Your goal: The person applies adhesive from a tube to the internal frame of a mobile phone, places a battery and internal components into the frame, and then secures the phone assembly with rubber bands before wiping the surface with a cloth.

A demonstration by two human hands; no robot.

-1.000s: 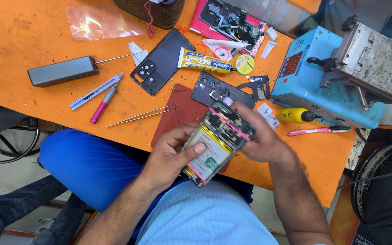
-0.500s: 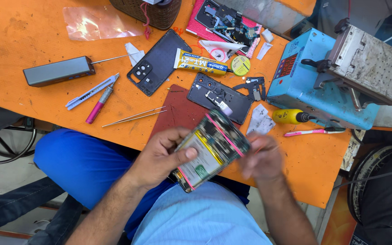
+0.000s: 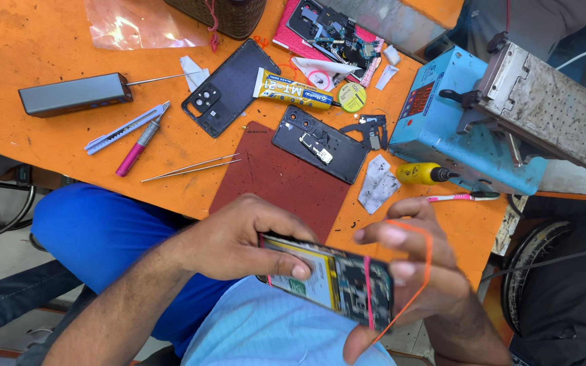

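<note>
My left hand (image 3: 239,237) grips the left end of an opened phone (image 3: 327,274), thumb lying on its exposed battery. The phone is held level over my lap, below the table's edge. Its back is off, so the battery and circuit board show, and a pink rubber band (image 3: 367,293) is wrapped round its right part. My right hand (image 3: 422,271) cups the phone's right end from below. An orange rubber band (image 3: 429,252) is stretched over that hand's spread fingers, beside the phone's end.
On the orange table lie a maroon mat (image 3: 286,179), a black back cover (image 3: 228,85), a dark phone frame (image 3: 320,144), a glue tube (image 3: 293,88), tweezers (image 3: 191,167), a pink tool (image 3: 137,146) and a grey box (image 3: 72,95). A blue machine (image 3: 456,129) stands at the right.
The phone has come down from the table's edge toward my lap and turned sideways. My right hand has opened out, with the orange band now stretched over its fingers.
</note>
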